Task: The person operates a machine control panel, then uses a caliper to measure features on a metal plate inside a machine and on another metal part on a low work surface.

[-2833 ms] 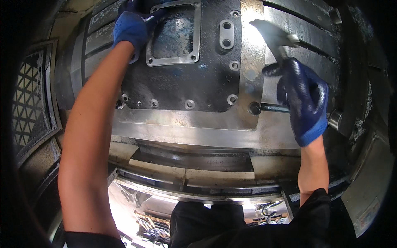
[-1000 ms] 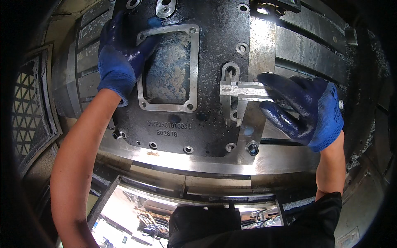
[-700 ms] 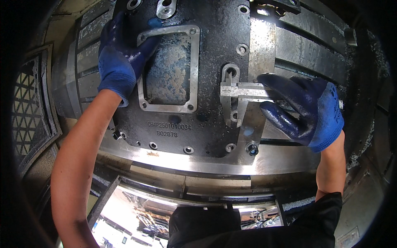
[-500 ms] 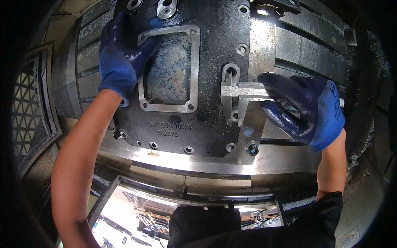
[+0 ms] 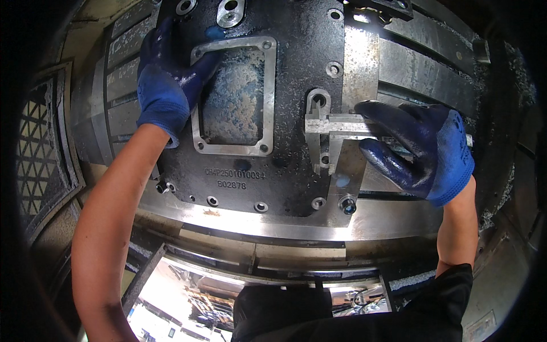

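Observation:
My left hand (image 5: 165, 85), in a blue coated glove, lies with its fingers stretched along the left side of a dark cast metal part (image 5: 296, 74). Its thumb reaches over the rim of a bright rectangular frame (image 5: 233, 149) around a window in the casting. My right hand (image 5: 419, 148), gloved alike, is closed around the beam of a vernier caliper (image 5: 342, 125). The caliper lies crosswise at the casting's right edge. Its small upper jaws sit at a bright oval boss (image 5: 318, 94) with a hole; its long jaws point toward me, slightly apart.
The casting rests on a slotted metal machine table (image 5: 421, 62) strewn with chips. A socket-head bolt (image 5: 347, 205) stands near its lower right corner. A clamp (image 5: 393, 7) is at the far right. Nearer me lies a bright opening (image 5: 165, 290); a grille (image 5: 37, 137) stands at left.
Hardly anything differs. The view has shifted very slightly; both hands and the caliper keep their places on the casting.

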Demonstrator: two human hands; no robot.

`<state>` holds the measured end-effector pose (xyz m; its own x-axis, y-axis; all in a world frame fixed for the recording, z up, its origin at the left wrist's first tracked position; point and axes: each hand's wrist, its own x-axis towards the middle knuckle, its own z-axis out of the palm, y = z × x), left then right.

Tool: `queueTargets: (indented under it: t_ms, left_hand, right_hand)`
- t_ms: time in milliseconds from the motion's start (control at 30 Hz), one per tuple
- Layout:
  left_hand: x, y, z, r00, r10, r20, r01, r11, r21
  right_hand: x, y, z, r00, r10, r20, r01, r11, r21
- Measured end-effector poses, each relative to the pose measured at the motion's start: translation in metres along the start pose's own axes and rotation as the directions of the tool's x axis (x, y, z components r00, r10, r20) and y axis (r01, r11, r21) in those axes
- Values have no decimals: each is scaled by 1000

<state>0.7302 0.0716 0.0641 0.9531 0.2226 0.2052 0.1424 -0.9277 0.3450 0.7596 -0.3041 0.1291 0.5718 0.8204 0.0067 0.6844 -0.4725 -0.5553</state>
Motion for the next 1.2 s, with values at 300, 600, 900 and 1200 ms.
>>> queueTargets:
  t_ms: [300, 600, 900, 1200]
  left_hand:
    - [1, 0, 1, 1000, -6, -5, 6, 1000, -9]
    - [2, -9, 6, 996, 59, -65, -59, 998, -1]
    - [1, -10, 6, 992, 90, -90, -88, 996, 27]
    - [0, -7, 4, 994, 74, -79, -75, 997, -12]
  right_hand:
    - [4, -3, 0, 1000, -4, -29, 2, 998, -56]
    - [1, 1, 4, 997, -51, -54, 46, 995, -87]
    - [-1, 0, 6, 996, -59, -68, 48, 988, -145]
    - [-4, 3, 9, 994, -75, -78, 66, 991, -114]
